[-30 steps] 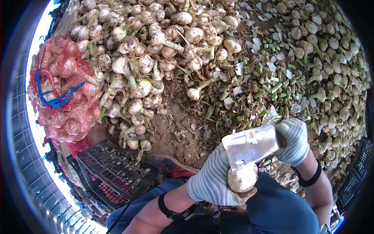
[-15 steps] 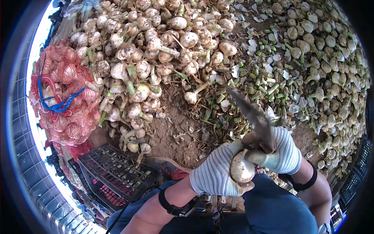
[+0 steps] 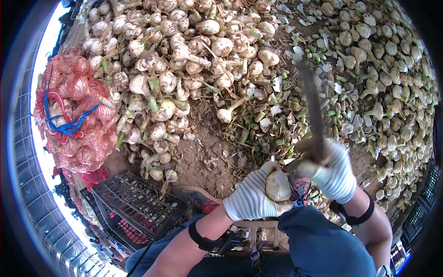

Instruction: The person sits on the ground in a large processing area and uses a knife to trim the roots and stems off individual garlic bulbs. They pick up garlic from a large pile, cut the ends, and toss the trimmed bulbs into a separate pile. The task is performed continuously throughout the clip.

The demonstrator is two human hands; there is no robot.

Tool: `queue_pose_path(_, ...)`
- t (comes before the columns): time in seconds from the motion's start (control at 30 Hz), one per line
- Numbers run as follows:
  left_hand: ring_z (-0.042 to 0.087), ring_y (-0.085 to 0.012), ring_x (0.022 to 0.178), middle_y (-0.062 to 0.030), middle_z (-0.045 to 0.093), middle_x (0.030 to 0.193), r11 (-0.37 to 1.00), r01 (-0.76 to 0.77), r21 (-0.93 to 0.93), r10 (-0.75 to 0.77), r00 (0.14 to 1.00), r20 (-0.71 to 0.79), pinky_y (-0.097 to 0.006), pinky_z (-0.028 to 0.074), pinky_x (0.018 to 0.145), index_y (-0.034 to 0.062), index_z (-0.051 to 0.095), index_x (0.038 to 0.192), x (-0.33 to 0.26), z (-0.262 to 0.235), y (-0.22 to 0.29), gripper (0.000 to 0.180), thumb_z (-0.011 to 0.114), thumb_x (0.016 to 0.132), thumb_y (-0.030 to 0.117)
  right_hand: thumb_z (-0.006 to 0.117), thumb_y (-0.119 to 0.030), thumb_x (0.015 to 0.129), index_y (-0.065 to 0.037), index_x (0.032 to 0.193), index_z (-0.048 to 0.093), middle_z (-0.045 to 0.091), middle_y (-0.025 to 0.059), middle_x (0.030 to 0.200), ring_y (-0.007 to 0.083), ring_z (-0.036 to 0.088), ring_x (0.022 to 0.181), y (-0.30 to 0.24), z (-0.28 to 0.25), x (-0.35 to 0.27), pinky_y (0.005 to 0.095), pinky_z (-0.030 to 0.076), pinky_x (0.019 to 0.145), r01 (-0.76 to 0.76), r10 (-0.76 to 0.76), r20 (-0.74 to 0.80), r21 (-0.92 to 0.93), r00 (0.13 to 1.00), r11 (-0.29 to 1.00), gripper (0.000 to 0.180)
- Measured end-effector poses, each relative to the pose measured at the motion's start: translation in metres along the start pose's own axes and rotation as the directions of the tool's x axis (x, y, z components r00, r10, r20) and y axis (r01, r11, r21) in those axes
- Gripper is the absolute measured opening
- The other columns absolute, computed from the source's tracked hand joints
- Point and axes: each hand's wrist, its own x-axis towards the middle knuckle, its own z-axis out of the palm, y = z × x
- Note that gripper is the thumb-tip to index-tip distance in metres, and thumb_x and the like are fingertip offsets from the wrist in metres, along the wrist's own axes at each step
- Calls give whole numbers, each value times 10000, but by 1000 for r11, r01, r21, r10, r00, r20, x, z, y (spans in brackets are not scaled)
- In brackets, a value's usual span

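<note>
My left hand [image 3: 253, 196], in a striped white glove, is closed around a pale garlic bulb [image 3: 278, 185] just above my knee. To its right, my gloved right hand [image 3: 334, 173] grips a knife [image 3: 313, 106] by its handle. The dark, dirty blade points away from me and is slightly smeared by motion. Knife and bulb are apart. Cut stems and leaf scraps [image 3: 295, 122] litter the ground beyond my hands.
A large heap of untrimmed garlic [image 3: 184, 51] spreads at the far left. Trimmed bulbs [image 3: 392, 92] cover the right side. A red mesh sack [image 3: 76, 120] of bulbs and a black plastic crate [image 3: 134, 198] stand at left. Bare soil [image 3: 207, 152] lies between.
The knife has swung upright and moved off the bulb to the right with my right hand. My left hand has shifted slightly left with the bulb. Another gloved hand at the far left has gone.
</note>
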Motion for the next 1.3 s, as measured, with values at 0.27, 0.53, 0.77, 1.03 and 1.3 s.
queue_pose_path(0.27, 564, -202, 1026, -128, 556, 1166, 927, -79, -366, 122, 988, 96, -316, 459, 923, -7, 332, 1329, 6, 13, 0, 810, 777, 677, 177, 722, -189, 771, -12, 944, 625, 632, 63, 739, 106, 567, 674, 23, 2, 1, 285, 482, 638, -42, 107, 304, -213, 947, 976, 265)
queue_pose_path(0.53, 605, -146, 895, -31, 609, 1020, 474, 37, -880, -91, 996, -8, -292, 517, 775, 98, 461, 1237, 9, 11, -9, 803, 866, 546, 45, 623, -126, 809, -31, 822, 623, 584, 13, 649, 86, 539, 572, 9, -4, -6, 243, 447, 520, -27, 28, -148, 9, 989, 1000, 96)
queue_pose_path(0.77, 568, -128, 889, -24, 556, 1009, 885, -164, -437, 122, 985, -122, -285, 492, 787, 81, 447, 1193, 2, 0, 4, 737, 836, 568, 55, 704, -197, 808, 0, 972, 618, 588, -15, 749, 45, 501, 636, 7, -6, 4, 202, 417, 568, -155, 155, -27, 17, 987, 988, 270)
queue_pose_path(1.03, 509, -190, 1002, -81, 488, 1079, 905, -321, 278, 402, 861, -312, -336, 437, 877, 79, 473, 1181, 9, -7, 9, 810, 893, 533, 324, 678, -114, 799, -1, 916, 620, 583, 8, 775, 61, 511, 700, 17, 1, 2, 230, 431, 621, -221, 220, -34, -37, 975, 974, 173)
queue_pose_path(1.3, 508, -156, 1059, -60, 492, 1182, 736, -301, -607, 135, 943, -304, -302, 446, 909, 78, 418, 1264, 7, -6, 13, 748, 807, 626, 53, 651, -169, 841, -30, 955, 592, 532, -21, 601, 59, 473, 447, 14, 0, 5, 203, 367, 421, -342, 330, 97, 168, 939, 924, 189)
